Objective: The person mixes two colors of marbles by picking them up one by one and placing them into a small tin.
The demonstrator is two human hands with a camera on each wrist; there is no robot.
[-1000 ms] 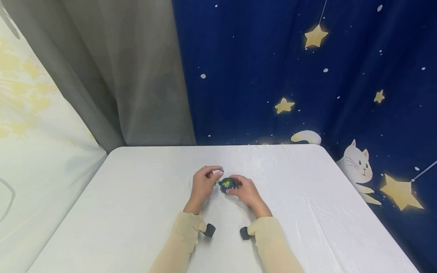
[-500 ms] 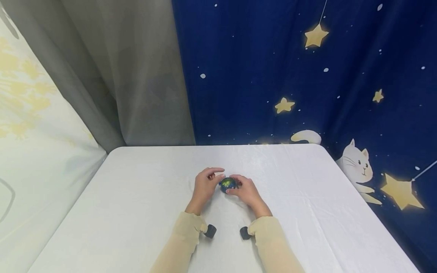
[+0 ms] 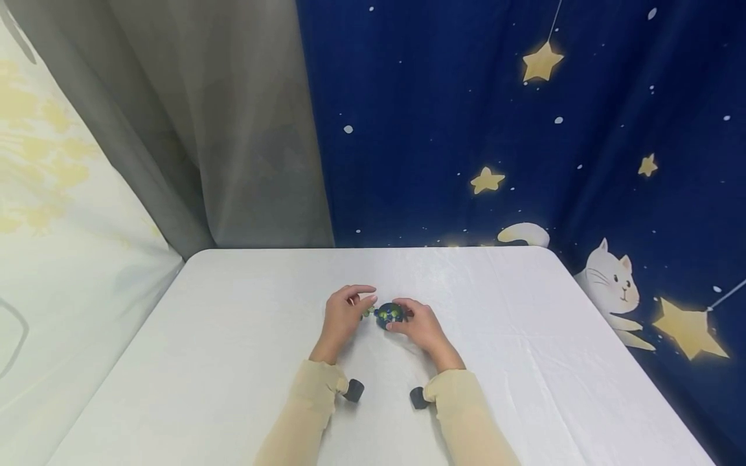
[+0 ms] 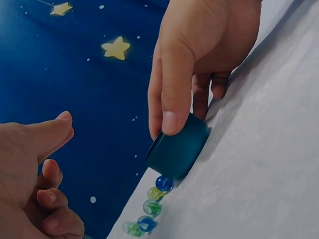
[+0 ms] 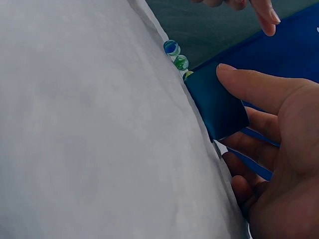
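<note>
A small dark teal tin (image 4: 180,152) stands on the white table, with green and blue contents showing inside in the head view. My right hand (image 3: 425,329) grips it by the rim and side, thumb at the front. In the left wrist view, several glass marbles (image 4: 152,207) with blue, green and yellow swirls lie in a loose line beside the tin. My left hand (image 3: 342,318) hovers over these marbles, left of the tin. Its index finger is stretched out, its thumb apart, the other fingers loosely curled, and nothing shows between them.
The white cloth-covered table (image 3: 233,336) has slight creases. Behind it hang a grey curtain (image 3: 262,129) and a navy curtain (image 3: 419,129) with stars and a cat. A black wrist camera (image 3: 353,391) sits at my left cuff, another black camera (image 3: 419,398) at my right.
My left hand, pinching a small shiny thing that looks like a marble one second ago, moved right to the tin's rim, then back left without it. The right hand and tin stayed put.
</note>
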